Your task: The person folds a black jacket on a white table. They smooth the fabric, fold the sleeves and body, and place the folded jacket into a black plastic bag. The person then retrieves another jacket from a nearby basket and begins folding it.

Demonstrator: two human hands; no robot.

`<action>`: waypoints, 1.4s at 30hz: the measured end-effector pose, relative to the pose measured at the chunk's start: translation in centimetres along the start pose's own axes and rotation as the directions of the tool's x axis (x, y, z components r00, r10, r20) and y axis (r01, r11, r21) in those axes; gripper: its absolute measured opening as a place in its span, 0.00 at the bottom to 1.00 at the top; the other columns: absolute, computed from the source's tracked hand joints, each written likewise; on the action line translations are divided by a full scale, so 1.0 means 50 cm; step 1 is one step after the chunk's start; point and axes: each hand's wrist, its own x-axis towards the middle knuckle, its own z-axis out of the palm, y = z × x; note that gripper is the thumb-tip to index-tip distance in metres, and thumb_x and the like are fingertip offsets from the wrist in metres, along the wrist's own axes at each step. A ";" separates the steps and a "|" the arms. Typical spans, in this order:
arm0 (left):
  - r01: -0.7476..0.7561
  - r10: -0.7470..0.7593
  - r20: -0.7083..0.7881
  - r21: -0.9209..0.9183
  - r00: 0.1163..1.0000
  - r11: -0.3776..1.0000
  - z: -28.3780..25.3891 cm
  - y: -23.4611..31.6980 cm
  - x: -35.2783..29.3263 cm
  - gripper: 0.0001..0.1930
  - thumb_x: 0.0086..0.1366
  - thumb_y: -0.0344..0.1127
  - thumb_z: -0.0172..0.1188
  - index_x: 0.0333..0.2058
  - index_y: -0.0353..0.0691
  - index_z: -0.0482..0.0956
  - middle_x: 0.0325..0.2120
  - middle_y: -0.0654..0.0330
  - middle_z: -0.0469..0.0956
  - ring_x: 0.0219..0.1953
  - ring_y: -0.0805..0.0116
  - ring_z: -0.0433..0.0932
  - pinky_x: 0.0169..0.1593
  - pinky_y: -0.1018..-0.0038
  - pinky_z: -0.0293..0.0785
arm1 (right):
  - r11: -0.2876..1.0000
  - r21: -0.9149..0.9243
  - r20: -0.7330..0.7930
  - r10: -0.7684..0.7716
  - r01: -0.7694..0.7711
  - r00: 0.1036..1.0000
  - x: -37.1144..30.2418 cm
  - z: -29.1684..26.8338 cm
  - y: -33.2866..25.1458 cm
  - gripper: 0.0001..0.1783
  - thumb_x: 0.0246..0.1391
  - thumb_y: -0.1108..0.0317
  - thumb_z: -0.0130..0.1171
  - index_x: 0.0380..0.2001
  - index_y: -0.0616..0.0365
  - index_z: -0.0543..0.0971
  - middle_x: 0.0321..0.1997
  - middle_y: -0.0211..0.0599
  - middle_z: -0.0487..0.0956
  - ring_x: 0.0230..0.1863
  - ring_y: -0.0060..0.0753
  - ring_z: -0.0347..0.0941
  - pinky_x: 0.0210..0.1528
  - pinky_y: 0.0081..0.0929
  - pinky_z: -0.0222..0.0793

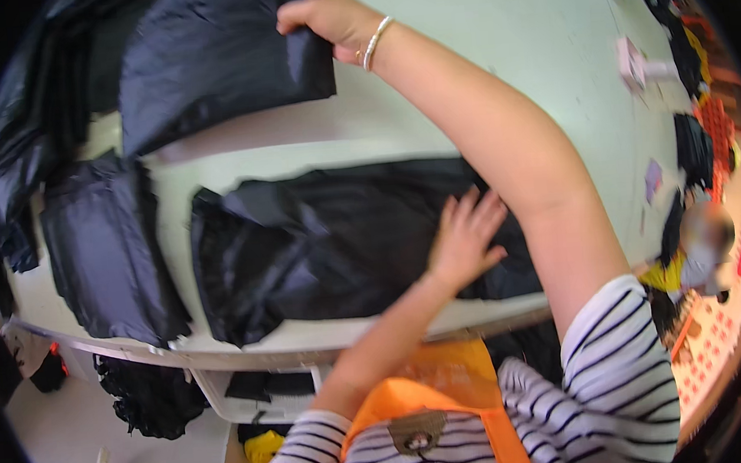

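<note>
A long black garment lies across the pale table in front of me, its fabric thin and slightly shiny. On its right part my left hand rests flat with the fingers spread. My right arm reaches across to the far side, where my right hand pinches the right edge of a folded black garment. That piece is raised at least partly above the table and casts a shadow below it. To the left lies another folded black garment, which neither hand touches.
More black fabric is heaped along the table's far left. A pink-and-white object stands on the table's right side. Below the front edge are a white drawer and a bunched black cloth. Another person is at the far right.
</note>
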 end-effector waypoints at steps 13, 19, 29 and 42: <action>0.053 -0.050 -0.015 0.289 0.999 0.956 0.062 0.014 0.017 0.31 0.64 0.53 0.49 0.60 0.42 0.64 0.61 0.52 0.63 0.63 0.61 0.58 0.65 0.64 0.51 | 0.807 0.539 -0.235 0.419 -0.242 0.877 -0.852 -0.600 0.282 0.26 0.41 0.79 0.53 0.49 0.72 0.71 0.48 0.50 0.77 0.48 0.44 0.76 0.55 0.39 0.71; 0.039 -0.203 0.170 0.668 0.964 0.743 0.001 0.028 -0.006 0.28 0.65 0.49 0.48 0.60 0.40 0.65 0.62 0.54 0.60 0.66 0.62 0.53 0.67 0.62 0.44 | 0.828 0.432 -0.117 0.444 -0.357 0.888 -0.838 -0.631 0.295 0.22 0.42 0.79 0.55 0.46 0.70 0.73 0.44 0.45 0.78 0.44 0.37 0.76 0.52 0.35 0.73; 0.687 -0.554 -0.419 0.552 0.719 0.473 -0.178 -0.168 -0.198 0.33 0.65 0.56 0.47 0.65 0.48 0.57 0.66 0.61 0.53 0.69 0.61 0.49 0.66 0.48 0.41 | 0.925 0.078 -0.364 0.374 -0.373 0.853 -0.812 -0.595 0.274 0.20 0.41 0.73 0.61 0.41 0.71 0.74 0.36 0.43 0.78 0.37 0.31 0.74 0.43 0.29 0.70; 0.749 -0.520 -0.821 -0.495 -0.237 0.440 -0.127 -0.169 -0.487 0.44 0.58 0.53 0.63 0.61 0.27 0.54 0.62 0.40 0.51 0.61 0.47 0.59 0.63 0.58 0.54 | -0.079 -0.986 0.169 -0.416 0.149 0.894 -0.755 -0.418 0.299 0.36 0.54 0.44 0.52 0.65 0.38 0.60 0.72 0.39 0.49 0.72 0.53 0.40 0.69 0.53 0.35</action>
